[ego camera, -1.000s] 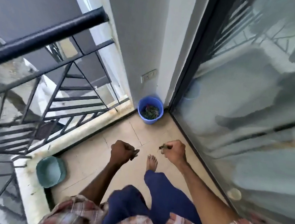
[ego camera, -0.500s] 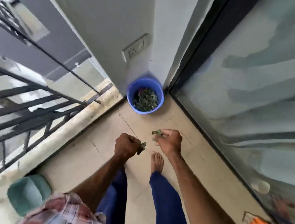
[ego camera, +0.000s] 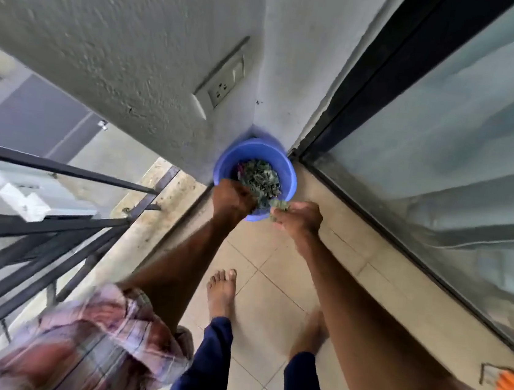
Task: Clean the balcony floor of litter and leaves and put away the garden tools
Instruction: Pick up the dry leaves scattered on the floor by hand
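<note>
At the blue bucket [ego camera: 290, 179] in the floor [ego camera: 273, 293] corner, right hand [ego camera: 300, 218] grips leaves [ego camera: 280, 205]; left hand [ego camera: 232, 199] curled, contents unclear.

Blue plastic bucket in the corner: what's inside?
A heap of dark green leaves fills the blue plastic bucket. The left hand covers its near-left part, and the leaves hide the bottom.
</note>
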